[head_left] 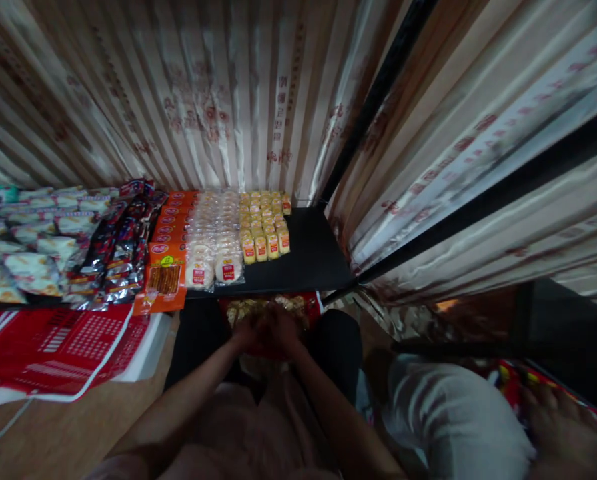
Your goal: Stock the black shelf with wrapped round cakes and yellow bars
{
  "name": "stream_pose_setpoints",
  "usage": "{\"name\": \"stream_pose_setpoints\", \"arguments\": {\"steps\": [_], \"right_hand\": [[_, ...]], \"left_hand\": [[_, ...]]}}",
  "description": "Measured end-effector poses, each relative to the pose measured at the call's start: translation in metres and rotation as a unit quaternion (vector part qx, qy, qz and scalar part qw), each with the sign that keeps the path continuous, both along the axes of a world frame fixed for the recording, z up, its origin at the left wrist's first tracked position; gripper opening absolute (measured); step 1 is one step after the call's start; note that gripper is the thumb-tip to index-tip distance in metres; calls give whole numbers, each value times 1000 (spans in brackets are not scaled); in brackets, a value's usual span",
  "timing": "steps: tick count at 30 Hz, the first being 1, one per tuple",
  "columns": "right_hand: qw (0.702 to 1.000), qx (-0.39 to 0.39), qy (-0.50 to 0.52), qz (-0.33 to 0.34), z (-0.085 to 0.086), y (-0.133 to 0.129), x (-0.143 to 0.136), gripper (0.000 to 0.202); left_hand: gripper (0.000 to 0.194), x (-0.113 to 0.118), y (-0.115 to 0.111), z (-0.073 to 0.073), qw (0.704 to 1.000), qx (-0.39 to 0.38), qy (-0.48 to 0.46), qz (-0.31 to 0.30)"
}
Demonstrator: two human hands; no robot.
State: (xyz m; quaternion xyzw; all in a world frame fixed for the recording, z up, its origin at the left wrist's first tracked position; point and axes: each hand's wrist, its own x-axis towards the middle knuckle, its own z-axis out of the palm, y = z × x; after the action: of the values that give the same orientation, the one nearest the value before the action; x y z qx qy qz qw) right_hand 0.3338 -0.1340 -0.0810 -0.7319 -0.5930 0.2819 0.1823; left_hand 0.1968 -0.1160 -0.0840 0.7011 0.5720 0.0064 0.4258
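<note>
My left hand (248, 330) and my right hand (282, 327) are close together over a red bag (314, 307) between my knees, just below the table's front edge. Yellowish wrapped pieces (295, 305) show in the bag around my fingers. The picture is dark there, and my fingertips and anything between them cannot be made out. Beyond my hands, small yellow packs (267, 245) stand in rows on the black table (311, 247), beside clear packs of round white pieces (229, 267).
Orange packets (171, 230), dark shiny packets (123, 247) and white packets (33, 270) fill the table's left part. A red printed sheet (93, 347) hangs in front. Curtains (203, 100) and black bars surround the table. At right is another person's light-clothed knee (453, 413) and hand (563, 420).
</note>
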Motion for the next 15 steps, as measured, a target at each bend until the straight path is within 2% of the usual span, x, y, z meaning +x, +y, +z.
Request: {"name": "stream_pose_setpoints", "arguments": {"steps": [3, 7, 11, 15], "right_hand": [[994, 17, 51, -100, -2, -9, 6, 37], [974, 42, 148, -167, -3, -16, 16, 28], [956, 89, 205, -188, 6, -18, 24, 23], [948, 146, 222, -179, 24, -17, 31, 23]], "left_hand": [[42, 5, -5, 10, 996, -21, -50, 74], [34, 16, -12, 20, 969, -51, -166, 177], [20, 28, -13, 27, 958, -45, -216, 185], [18, 38, -9, 41, 954, -13, -242, 176]]}}
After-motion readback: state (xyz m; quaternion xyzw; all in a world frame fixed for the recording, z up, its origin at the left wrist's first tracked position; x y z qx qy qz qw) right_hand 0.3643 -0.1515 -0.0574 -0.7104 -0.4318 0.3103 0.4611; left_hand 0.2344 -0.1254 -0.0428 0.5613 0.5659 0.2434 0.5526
